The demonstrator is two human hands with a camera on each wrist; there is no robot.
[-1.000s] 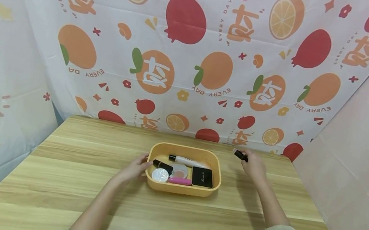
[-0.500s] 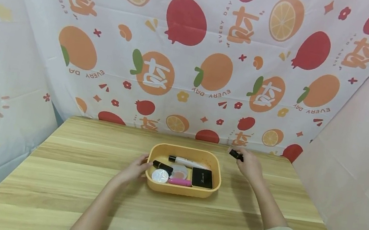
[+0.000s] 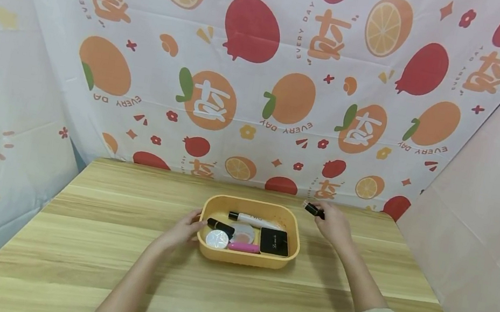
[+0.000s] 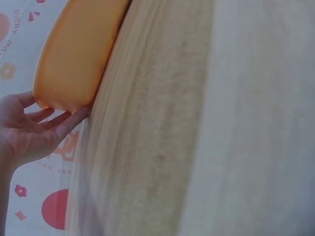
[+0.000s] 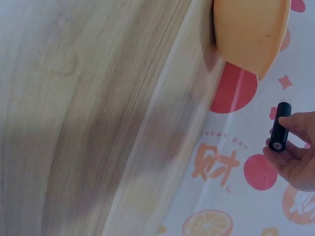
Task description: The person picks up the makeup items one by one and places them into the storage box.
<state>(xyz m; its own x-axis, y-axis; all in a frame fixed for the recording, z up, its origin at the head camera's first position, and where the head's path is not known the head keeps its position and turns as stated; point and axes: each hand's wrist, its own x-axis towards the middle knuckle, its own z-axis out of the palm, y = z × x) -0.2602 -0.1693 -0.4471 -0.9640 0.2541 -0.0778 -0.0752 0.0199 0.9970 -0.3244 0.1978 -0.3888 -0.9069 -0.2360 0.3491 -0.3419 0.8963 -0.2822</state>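
Note:
A yellow plastic basket [image 3: 245, 258] sits on the wooden table. My left hand [image 3: 180, 229] holds its left end, thumb at the rim and fingers against the outer wall; the left wrist view shows this hand [image 4: 34, 130] at the basket's end [image 4: 74, 59]. To the right of the basket, my right hand [image 3: 334, 224] pinches a black lipstick tube [image 3: 314, 210] with a clear end, raised above the table. In the right wrist view, thumb and fingers hold the lipstick [image 5: 280, 128] by its sides, its round base label showing.
In the basket lie a white tube [image 3: 251, 220] with a black cap, a black tube [image 3: 220, 227], a round silvery compact [image 3: 217, 238], a clear round case [image 3: 244, 233], a pink tube [image 3: 244, 246] and a black square compact [image 3: 274, 242]. A fruit-print cloth [image 3: 238, 138] hangs behind.
My right hand has moved a little left toward the basket with the lipstick. The left hand and the basket have stayed in place.

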